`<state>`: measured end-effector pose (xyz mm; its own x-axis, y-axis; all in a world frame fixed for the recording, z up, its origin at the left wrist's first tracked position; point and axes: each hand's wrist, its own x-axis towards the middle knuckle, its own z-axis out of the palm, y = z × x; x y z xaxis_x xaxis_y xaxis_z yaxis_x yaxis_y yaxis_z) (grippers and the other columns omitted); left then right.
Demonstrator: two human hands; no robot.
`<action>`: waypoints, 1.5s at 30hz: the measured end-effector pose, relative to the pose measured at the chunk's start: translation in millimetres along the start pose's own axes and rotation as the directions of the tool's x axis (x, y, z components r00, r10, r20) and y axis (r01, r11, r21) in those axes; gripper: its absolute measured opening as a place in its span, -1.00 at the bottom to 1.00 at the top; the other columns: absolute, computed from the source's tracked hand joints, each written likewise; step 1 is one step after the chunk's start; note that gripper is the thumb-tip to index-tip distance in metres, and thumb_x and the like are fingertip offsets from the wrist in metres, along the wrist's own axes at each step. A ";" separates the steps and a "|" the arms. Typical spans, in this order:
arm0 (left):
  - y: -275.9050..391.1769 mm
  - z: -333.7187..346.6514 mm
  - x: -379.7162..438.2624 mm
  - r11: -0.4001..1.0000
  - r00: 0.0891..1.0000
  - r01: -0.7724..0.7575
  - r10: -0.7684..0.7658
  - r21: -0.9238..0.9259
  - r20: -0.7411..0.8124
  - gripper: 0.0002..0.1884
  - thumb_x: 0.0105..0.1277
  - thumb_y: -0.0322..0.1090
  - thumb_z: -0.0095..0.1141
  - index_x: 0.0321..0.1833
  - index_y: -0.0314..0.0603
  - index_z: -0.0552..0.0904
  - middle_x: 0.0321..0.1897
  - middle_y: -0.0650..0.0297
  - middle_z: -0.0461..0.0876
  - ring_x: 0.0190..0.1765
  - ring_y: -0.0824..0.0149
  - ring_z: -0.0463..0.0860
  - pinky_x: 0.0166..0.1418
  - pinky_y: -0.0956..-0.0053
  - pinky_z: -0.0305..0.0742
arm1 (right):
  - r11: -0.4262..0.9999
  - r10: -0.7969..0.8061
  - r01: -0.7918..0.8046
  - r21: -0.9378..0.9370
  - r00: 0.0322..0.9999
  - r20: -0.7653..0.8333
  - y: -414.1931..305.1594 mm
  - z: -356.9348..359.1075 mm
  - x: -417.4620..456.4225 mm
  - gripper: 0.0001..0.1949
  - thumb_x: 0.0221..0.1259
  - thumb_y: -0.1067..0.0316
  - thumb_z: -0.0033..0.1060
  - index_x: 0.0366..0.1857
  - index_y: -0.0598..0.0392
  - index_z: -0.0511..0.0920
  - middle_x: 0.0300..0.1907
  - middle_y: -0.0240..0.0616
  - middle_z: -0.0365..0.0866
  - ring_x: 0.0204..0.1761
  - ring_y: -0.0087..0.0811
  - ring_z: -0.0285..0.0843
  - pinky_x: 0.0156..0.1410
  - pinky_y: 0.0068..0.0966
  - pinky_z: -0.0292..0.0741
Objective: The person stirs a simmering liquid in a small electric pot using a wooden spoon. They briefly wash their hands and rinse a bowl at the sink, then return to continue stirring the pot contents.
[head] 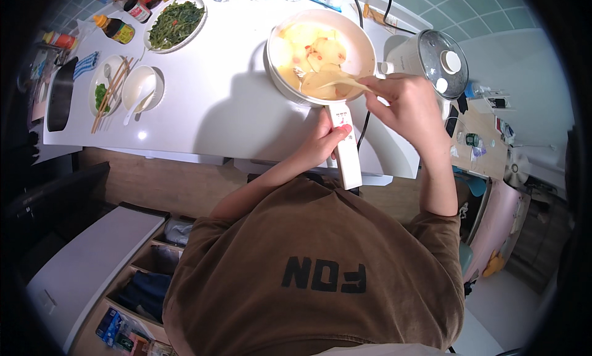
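A white electric frying pan [362,41] stands on the white counter before me. Thin pale slices [327,51], probably potato, lie in it with small red bits among them. My left hand [321,143] is wrapped around the pan's long white handle [348,166], thumb on top. Over the pan's right rim, my right hand [404,101] grips a beige spatula [340,80]. The spatula's blade is down among the slices at the near side of the pan. My fingers hide the end of its handle.
A lidded white electric pot [407,55] stands close right of the pan. Black cables [364,130] run behind and beside the pan. Leftward are a plate of cooked greens [178,23], a bowl with a spoon [138,90], chopsticks [111,95] across a dish, and a soy sauce bottle [115,30].
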<state>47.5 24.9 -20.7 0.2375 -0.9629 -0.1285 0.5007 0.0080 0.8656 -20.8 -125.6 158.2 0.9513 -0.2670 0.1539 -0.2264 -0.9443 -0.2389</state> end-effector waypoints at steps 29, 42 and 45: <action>9.5 0.2 1.3 0.998 0.998 0.055 -0.056 0.039 0.009 -0.67 0.52 -0.33 -0.12 0.21 -0.24 0.16 -0.24 0.15 0.66 -0.47 0.50 0.59 -0.54 0.59 0.44 | 0.968 0.162 -0.178 -0.177 0.981 -0.104 11.1 4.3 -3.0 -0.84 0.16 0.29 0.34 -0.23 0.00 0.80 -0.58 -0.10 0.66 -0.49 -0.14 0.68 -0.32 -0.29 0.61; 6.2 0.2 1.8 0.999 0.999 0.049 -0.049 0.011 0.001 -0.56 0.49 -0.23 0.00 0.27 -0.26 0.18 -0.22 0.19 0.67 -0.38 0.50 0.67 -0.50 0.64 0.43 | 0.974 0.134 -0.159 -0.164 0.979 -0.152 11.4 31.2 8.6 -0.82 0.20 0.31 0.27 -0.20 0.02 0.78 -0.58 -0.10 0.65 -0.48 -0.14 0.69 -0.30 -0.28 0.63; 6.9 -0.9 1.8 0.999 0.999 0.044 -0.044 0.011 0.015 -0.55 0.49 -0.23 0.00 0.27 -0.27 0.18 -0.22 0.20 0.67 -0.38 0.51 0.67 -0.51 0.64 0.43 | 0.971 0.133 -0.162 -0.177 0.978 -0.163 12.2 40.7 17.0 -0.82 0.18 0.32 0.27 -0.20 0.02 0.78 -0.57 -0.11 0.65 -0.48 -0.14 0.69 -0.29 -0.27 0.64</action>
<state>52.1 23.5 -15.4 0.2033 -0.9661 -0.1592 0.5015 -0.0369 0.8644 1.2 -133.9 118.8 0.8657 -0.4183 0.2748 -0.4110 -0.9075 -0.0867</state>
